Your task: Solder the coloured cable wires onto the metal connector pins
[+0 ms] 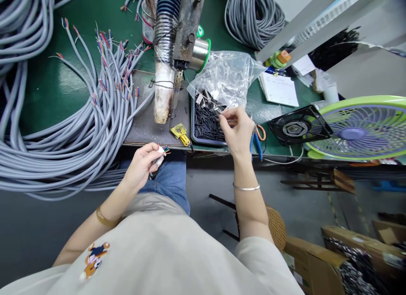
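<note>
My left hand (142, 162) is closed around the end of a multi-core cable, just in front of the table edge. The cable's thin coloured wires (167, 151) stick out past the white-covered fingertips. My right hand (237, 128) is pinched over a tray (192, 117) of small black tubular pieces (206, 124) and shiny metal parts (200, 99). What lies between the right fingertips is too small to make out. A clear plastic bag (228, 75) rests over the back of the tray. Beside the tray is a yellow tool (181, 133).
Grey cables (95, 130) with stripped ends spread over the left side. A soldering stand (187, 33), a taped duct (165, 75) and a solder spool (200, 54) rise behind the board (142, 126). Blue-handled pliers (257, 145), a small black fan (296, 126) and a green fan (364, 130) are rightward.
</note>
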{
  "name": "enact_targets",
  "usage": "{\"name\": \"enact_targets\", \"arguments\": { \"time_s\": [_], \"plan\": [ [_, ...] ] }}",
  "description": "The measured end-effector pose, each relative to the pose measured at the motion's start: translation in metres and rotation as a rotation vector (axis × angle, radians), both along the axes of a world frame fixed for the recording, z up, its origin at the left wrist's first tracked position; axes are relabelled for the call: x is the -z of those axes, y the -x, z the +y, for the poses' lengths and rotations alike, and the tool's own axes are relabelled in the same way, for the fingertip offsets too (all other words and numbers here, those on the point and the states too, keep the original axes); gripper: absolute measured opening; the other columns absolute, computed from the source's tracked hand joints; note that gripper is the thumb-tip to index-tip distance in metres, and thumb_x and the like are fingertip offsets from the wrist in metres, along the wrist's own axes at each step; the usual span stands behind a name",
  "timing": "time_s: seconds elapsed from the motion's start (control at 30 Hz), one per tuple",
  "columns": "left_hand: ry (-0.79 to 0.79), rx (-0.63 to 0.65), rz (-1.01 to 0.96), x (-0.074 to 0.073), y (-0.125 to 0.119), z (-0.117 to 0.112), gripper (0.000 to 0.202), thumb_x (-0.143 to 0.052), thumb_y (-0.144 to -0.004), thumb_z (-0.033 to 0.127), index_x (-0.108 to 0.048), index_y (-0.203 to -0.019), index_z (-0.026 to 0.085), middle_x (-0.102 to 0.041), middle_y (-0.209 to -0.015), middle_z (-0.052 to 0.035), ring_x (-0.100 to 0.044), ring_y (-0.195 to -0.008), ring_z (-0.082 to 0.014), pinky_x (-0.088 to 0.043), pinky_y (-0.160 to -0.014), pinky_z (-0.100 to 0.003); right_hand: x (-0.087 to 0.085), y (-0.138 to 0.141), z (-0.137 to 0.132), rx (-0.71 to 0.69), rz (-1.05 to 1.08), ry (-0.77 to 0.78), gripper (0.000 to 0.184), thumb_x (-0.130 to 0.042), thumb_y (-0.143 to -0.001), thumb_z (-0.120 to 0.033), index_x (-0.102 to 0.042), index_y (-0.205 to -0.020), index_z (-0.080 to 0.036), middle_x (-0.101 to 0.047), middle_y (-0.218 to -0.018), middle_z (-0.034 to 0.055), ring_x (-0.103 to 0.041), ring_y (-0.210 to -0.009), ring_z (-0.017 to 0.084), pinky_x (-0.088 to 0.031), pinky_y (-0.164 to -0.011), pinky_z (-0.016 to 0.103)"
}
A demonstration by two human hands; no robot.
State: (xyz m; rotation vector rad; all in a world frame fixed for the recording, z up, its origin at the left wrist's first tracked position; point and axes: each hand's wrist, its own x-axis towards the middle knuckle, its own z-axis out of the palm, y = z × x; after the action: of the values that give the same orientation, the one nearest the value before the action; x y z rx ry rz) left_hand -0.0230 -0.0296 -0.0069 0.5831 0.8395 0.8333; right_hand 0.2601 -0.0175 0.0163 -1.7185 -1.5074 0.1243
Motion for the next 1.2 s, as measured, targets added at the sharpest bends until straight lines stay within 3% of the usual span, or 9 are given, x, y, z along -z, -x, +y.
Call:
{"name": "enact_targets", "arguments": {
  "time_s": [0.13,0.3,0.4,0.53,0.67,0.8,0.97,1.1,1.2],
  "plan": [
    [-0.098,0.032,0.021,-0.008,-0.004,0.002,0.026,-0.083,-0.068,0.028,-0.062,-0.070,0.014,-0.061,-0.056,0.0015,-0.039,-0.041,-0.0018,-0.022,-0.038,-0.014,-0.013,0.039,-0.030,-0.159,0.268,-0.006,0.014,-0.070,-0.090,-0.027,-0.060,-0.083,-0.023,-0.075,-0.093,0.0003,-0.072,-0.086,0.014,-0.056,-0.072,0.028],
    [-0.220,0.060,0.049,-0.010,-0.012,0.002,0.024,-0.085,-0.071,0.031,-0.070,-0.073,0.013,-0.073,-0.075,-0.0037,-0.043,-0.038,-0.0011,-0.030,-0.036,-0.017,-0.002,0.078,-0.048,-0.220,0.528,-0.003,0.017,-0.075,-0.089,-0.031,-0.060,-0.083,-0.024,-0.076,-0.093,0.0007,-0.073,-0.084,0.015,-0.059,-0.070,0.029],
    [-0.244,0.067,0.026,-0.007,-0.015,0.000,0.024,-0.087,-0.069,0.032,-0.071,-0.073,0.014,-0.073,-0.081,-0.0032,-0.046,-0.038,-0.0015,-0.033,-0.035,-0.017,0.011,0.101,-0.052,-0.255,0.569,-0.027,0.014,-0.074,-0.090,-0.028,-0.062,-0.084,-0.024,-0.077,-0.094,0.0008,-0.074,-0.086,0.015,-0.062,-0.074,0.029],
    [-0.209,0.039,-0.005,-0.005,-0.012,0.001,0.026,-0.088,-0.069,0.032,-0.071,-0.073,0.014,-0.063,-0.065,0.0027,-0.045,-0.036,-0.0015,-0.030,-0.034,-0.016,0.020,0.122,-0.057,-0.289,0.500,-0.065,0.009,-0.070,-0.093,-0.025,-0.063,-0.086,-0.024,-0.078,-0.100,0.0018,-0.074,-0.090,0.015,-0.062,-0.078,0.031],
    [-0.119,0.065,-0.055,-0.008,-0.005,0.004,0.028,-0.088,-0.068,0.030,-0.065,-0.072,0.014,-0.061,-0.065,0.0044,-0.044,-0.036,-0.0009,-0.029,-0.034,-0.015,0.018,0.122,-0.061,-0.313,0.474,-0.033,0.011,-0.065,-0.096,-0.025,-0.060,-0.087,-0.023,-0.079,-0.104,0.0020,-0.073,-0.080,0.012,-0.060,-0.073,0.028],
    [-0.023,0.225,-0.119,-0.008,0.000,0.008,0.032,-0.089,-0.066,0.030,-0.062,-0.072,0.013,-0.062,-0.065,0.0035,-0.042,-0.035,-0.0008,-0.026,-0.035,-0.015,0.010,0.111,-0.059,-0.338,0.604,0.086,0.015,-0.067,-0.095,-0.028,-0.058,-0.084,-0.022,-0.078,-0.111,0.0029,-0.061,-0.055,0.006,-0.053,-0.056,0.024],
    [0.020,0.418,-0.170,-0.005,0.003,0.011,0.031,-0.088,-0.067,0.031,-0.063,-0.069,0.013,-0.065,-0.062,-0.0003,-0.043,-0.036,-0.0011,-0.024,-0.036,-0.015,0.003,0.102,-0.054,-0.569,0.797,0.217,0.019,-0.074,-0.088,-0.025,-0.060,-0.076,-0.021,-0.077,-0.097,0.0017,-0.070,-0.070,0.009,-0.059,-0.063,0.022],
    [0.011,0.365,-0.148,-0.005,0.003,0.010,0.029,-0.087,-0.068,0.030,-0.063,-0.071,0.013,-0.068,-0.069,-0.0004,-0.043,-0.035,-0.0015,-0.026,-0.035,-0.016,0.002,0.095,-0.055,-0.593,0.781,0.177,0.019,-0.075,-0.086,-0.023,-0.060,-0.075,-0.021,-0.070,-0.091,-0.0005,-0.070,-0.070,0.009,-0.062,-0.065,0.023],
    [-0.050,0.156,-0.062,-0.005,0.001,0.010,0.029,-0.086,-0.069,0.032,-0.063,-0.072,0.015,-0.072,-0.076,-0.0005,-0.045,-0.035,-0.0023,-0.029,-0.035,-0.018,0.000,0.089,-0.057,-0.432,0.731,0.069,0.019,-0.073,-0.088,-0.024,-0.059,-0.077,-0.021,-0.067,-0.092,-0.0015,-0.069,-0.063,0.008,-0.064,-0.064,0.025]
  ]
}}
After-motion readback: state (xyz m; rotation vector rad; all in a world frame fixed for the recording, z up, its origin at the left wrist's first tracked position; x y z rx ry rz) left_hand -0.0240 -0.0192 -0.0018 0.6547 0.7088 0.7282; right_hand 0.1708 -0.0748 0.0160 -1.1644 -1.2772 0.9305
